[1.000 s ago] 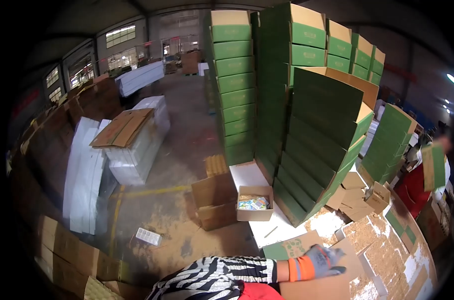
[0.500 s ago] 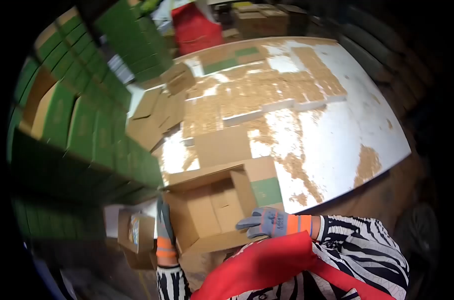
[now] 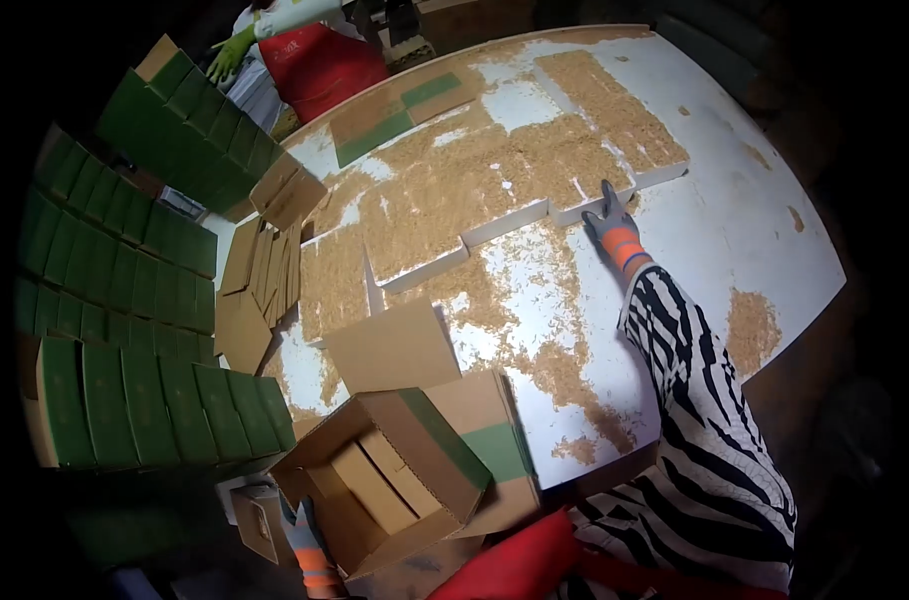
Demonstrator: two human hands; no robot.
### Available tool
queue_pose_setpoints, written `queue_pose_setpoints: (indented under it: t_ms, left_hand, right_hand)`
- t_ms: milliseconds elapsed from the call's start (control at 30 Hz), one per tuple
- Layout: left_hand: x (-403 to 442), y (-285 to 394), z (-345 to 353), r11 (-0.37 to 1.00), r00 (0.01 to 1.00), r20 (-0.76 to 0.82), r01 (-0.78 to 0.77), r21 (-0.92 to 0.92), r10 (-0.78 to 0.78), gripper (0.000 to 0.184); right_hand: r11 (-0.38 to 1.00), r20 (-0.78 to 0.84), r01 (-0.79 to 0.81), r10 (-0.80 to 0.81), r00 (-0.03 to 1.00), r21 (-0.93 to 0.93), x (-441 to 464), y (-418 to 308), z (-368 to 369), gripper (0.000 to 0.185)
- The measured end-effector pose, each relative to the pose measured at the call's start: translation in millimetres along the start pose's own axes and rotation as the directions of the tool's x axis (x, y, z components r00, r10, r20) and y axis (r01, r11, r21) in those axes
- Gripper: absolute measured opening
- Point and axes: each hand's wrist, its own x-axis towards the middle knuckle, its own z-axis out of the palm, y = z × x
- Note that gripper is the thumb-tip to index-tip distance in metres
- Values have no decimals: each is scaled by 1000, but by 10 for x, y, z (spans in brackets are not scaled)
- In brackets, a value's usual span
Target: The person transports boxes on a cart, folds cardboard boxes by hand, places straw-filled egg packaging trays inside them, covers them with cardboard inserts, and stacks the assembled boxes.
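Observation:
My left hand (image 3: 304,535), in a grey glove with an orange cuff, grips the near left wall of an open cardboard box (image 3: 424,440). The box is tilted, and I see its bare inside and part of a green band outside. My right hand (image 3: 614,228), gloved the same way, reaches far over the table with fingers apart. Its fingertips touch the front edge of a white tray (image 3: 574,213) filled with brown shreds (image 3: 564,155). Similar filled trays stand beside it in rows.
Green boxes (image 3: 154,400) are stacked on the left. Flattened cardboard (image 3: 259,285) leans near the table's left edge, and more sheets (image 3: 499,450) lie under the box. Loose shreds (image 3: 574,380) are scattered on the white table (image 3: 714,230). Across it stands a person in a red apron (image 3: 319,70).
My right hand has left the box and stretched forward to the trays. The box has turned and tilted in my left hand. My view has shifted too.

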Motion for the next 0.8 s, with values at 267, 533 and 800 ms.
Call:
queue_pose_setpoints:
  t_ms: [267,533,800]
  left_hand:
    - [302,-220,-337,967,997,-73,16,253,3,47]
    - [481,-160,-436,945,991,125,-81,316,43,51]
    - [318,116,-95,983,979,204,-35,178,-2,47]
  right_hand:
    - [964,59,201,-194,979,-172,-698,388,-423,39]
    - [990,86,47,-59,995,136,-3421,1257,-1611,52]
    - [184,71,-224,602,796,957,-4275,1486,-1451,66]
